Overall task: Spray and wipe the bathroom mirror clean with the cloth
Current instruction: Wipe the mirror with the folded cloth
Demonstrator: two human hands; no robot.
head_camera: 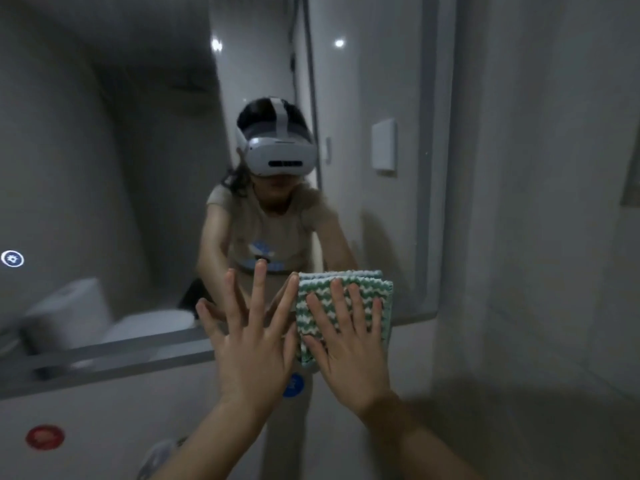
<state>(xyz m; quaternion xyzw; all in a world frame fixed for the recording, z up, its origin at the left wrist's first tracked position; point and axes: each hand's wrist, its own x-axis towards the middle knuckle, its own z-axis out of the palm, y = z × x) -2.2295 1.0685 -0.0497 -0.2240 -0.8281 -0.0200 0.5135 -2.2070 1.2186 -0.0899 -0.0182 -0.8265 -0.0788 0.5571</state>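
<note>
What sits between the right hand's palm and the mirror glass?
In the head view, the folded green-and-white zigzag cloth lies there; the right hand presses it flat with straight fingers against the wall mirror.

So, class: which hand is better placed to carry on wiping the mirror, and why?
The right hand. Its flat fingers already press the folded green-and-white cloth against the mirror. The left hand is spread bare on the glass beside it.

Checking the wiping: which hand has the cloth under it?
The right hand, fingers flat on the green-and-white cloth against the mirror. The left hand presses bare glass.
</note>
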